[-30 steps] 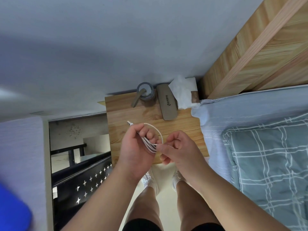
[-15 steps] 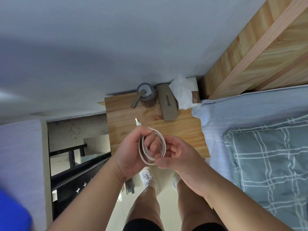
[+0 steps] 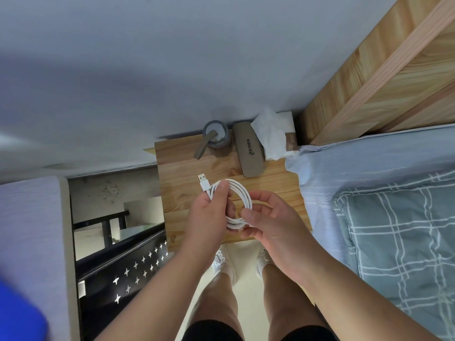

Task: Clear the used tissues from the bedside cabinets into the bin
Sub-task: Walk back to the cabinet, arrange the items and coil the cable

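Observation:
A white charging cable is wound into a round coil above the wooden bedside cabinet. My left hand pinches the coil near its USB plug, thumb on top. My right hand holds the coil's lower right side between thumb and curled fingers. At the cabinet's back right stands a white tissue pack with a tissue sticking up. No loose used tissue and no bin are in view.
A grey cup with a strap and a brown case stand at the cabinet's back by the wall. The bed with a checked pillow is on the right. A black metal rail is on the left. My feet are below the cabinet.
The cable went from a tight bundle in my left fingers to a neat open coil. Both hands lifted slightly and my right hand shifted to the coil's lower edge.

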Demonstrator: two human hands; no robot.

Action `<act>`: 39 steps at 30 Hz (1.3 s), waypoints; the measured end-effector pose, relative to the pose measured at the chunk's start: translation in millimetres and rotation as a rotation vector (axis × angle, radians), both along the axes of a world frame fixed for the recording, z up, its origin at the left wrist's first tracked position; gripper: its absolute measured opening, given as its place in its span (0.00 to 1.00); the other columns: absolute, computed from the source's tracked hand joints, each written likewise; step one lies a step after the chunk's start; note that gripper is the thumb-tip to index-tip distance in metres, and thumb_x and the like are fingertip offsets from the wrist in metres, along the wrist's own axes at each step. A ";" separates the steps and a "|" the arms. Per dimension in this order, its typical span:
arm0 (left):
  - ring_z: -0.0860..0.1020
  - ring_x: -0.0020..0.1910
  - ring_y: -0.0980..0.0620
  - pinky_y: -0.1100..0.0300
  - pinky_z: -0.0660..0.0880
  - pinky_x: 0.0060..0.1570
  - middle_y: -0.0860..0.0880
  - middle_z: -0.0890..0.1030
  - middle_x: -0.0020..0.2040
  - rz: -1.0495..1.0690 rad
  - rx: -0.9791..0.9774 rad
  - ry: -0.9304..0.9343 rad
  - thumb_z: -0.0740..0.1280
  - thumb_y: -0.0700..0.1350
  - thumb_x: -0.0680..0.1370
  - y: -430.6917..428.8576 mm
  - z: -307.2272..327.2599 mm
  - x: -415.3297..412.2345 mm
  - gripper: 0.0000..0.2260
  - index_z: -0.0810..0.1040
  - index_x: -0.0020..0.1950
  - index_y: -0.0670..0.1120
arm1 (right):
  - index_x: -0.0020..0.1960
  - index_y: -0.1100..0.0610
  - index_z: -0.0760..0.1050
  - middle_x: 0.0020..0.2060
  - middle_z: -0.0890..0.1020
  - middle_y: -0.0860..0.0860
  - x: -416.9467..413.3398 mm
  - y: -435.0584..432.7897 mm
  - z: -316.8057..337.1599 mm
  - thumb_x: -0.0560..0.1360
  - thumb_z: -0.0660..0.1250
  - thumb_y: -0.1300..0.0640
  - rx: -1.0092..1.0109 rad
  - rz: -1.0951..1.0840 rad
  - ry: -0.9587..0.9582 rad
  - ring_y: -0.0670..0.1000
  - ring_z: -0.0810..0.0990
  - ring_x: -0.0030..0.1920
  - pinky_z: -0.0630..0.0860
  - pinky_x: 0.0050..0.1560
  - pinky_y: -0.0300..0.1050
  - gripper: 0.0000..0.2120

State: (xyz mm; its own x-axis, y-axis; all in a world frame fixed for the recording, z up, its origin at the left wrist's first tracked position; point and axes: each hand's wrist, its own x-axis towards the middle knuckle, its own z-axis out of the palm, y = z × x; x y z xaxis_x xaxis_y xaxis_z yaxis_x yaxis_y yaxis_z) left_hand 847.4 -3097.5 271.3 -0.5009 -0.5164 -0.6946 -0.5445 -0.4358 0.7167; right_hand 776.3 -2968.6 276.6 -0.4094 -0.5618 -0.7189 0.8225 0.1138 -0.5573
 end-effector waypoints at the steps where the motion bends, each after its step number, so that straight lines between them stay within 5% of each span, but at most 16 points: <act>1: 0.75 0.25 0.51 0.60 0.75 0.28 0.50 0.74 0.26 0.028 -0.013 0.013 0.61 0.58 0.86 2.1 -0.1 -1.0 0.26 0.76 0.28 0.51 | 0.56 0.54 0.83 0.43 0.87 0.59 2.5 -0.4 1.1 0.67 0.80 0.51 0.030 -0.011 -0.019 0.54 0.85 0.40 0.82 0.40 0.43 0.19; 5: 0.74 0.30 0.50 0.51 0.72 0.37 0.49 0.74 0.29 0.077 -0.082 0.043 0.58 0.61 0.84 7.5 -2.6 -2.4 0.24 0.76 0.32 0.52 | 0.36 0.50 0.83 0.32 0.81 0.55 10.5 1.7 2.9 0.70 0.80 0.46 0.202 0.007 0.027 0.51 0.78 0.29 0.76 0.29 0.42 0.10; 14: 0.76 0.29 0.50 0.57 0.78 0.32 0.49 0.73 0.31 0.321 0.219 0.174 0.59 0.58 0.87 7.9 -0.9 -10.9 0.23 0.76 0.36 0.49 | 0.41 0.58 0.88 0.34 0.81 0.54 8.9 -5.7 4.6 0.71 0.76 0.59 0.015 -0.294 -0.443 0.49 0.80 0.31 0.80 0.31 0.38 0.03; 19: 0.74 0.31 0.51 0.58 0.74 0.34 0.49 0.74 0.31 0.228 0.126 0.135 0.58 0.58 0.87 6.7 -5.0 -7.9 0.24 0.73 0.35 0.48 | 0.49 0.61 0.87 0.42 0.87 0.57 11.8 -14.5 -1.5 0.67 0.80 0.55 0.134 -0.264 -0.187 0.49 0.86 0.38 0.81 0.37 0.38 0.14; 23: 0.74 0.33 0.52 0.61 0.74 0.35 0.50 0.74 0.32 0.154 -0.062 0.048 0.58 0.60 0.85 11.7 -7.4 -4.8 0.23 0.72 0.35 0.50 | 0.49 0.56 0.89 0.47 0.90 0.57 10.7 -18.0 -2.2 0.77 0.75 0.58 0.211 -0.150 0.006 0.52 0.89 0.45 0.82 0.45 0.39 0.05; 27: 0.74 0.29 0.58 0.66 0.72 0.30 0.56 0.74 0.30 0.189 -0.170 0.037 0.58 0.58 0.87 10.5 -15.2 -2.2 0.19 0.76 0.37 0.56 | 0.51 0.54 0.89 0.48 0.89 0.55 10.0 -20.3 7.0 0.75 0.68 0.56 0.061 -0.026 0.049 0.52 0.88 0.53 0.83 0.52 0.42 0.12; 31: 0.77 0.32 0.56 0.63 0.74 0.30 0.53 0.78 0.32 0.108 -0.074 0.085 0.61 0.72 0.78 9.4 -10.7 -0.7 0.23 0.78 0.36 0.56 | 0.48 0.52 0.90 0.44 0.90 0.54 11.2 -23.3 4.8 0.76 0.74 0.57 0.204 -0.062 0.116 0.53 0.90 0.46 0.84 0.47 0.41 0.06; 34: 0.78 0.31 0.52 0.62 0.74 0.28 0.50 0.79 0.30 0.216 0.078 0.039 0.56 0.83 0.70 5.7 -7.4 0.6 0.34 0.75 0.29 0.53 | 0.45 0.53 0.89 0.43 0.89 0.58 10.5 -26.5 3.2 0.74 0.75 0.56 0.228 -0.083 0.092 0.60 0.90 0.44 0.86 0.52 0.54 0.04; 36: 0.82 0.30 0.51 0.59 0.77 0.27 0.51 0.79 0.28 0.338 0.152 0.039 0.55 0.78 0.74 3.7 -5.9 -0.4 0.33 0.82 0.32 0.52 | 0.41 0.51 0.87 0.44 0.89 0.60 11.3 -27.1 1.4 0.73 0.75 0.54 0.216 -0.076 0.105 0.64 0.89 0.46 0.83 0.58 0.63 0.04; 39: 0.85 0.34 0.50 0.55 0.80 0.31 0.53 0.81 0.31 0.383 0.131 0.023 0.57 0.66 0.82 2.2 -3.9 -1.7 0.21 0.85 0.40 0.61 | 0.43 0.51 0.87 0.47 0.89 0.60 13.5 -28.0 -2.1 0.74 0.75 0.54 0.195 -0.075 0.102 0.64 0.89 0.49 0.83 0.59 0.65 0.03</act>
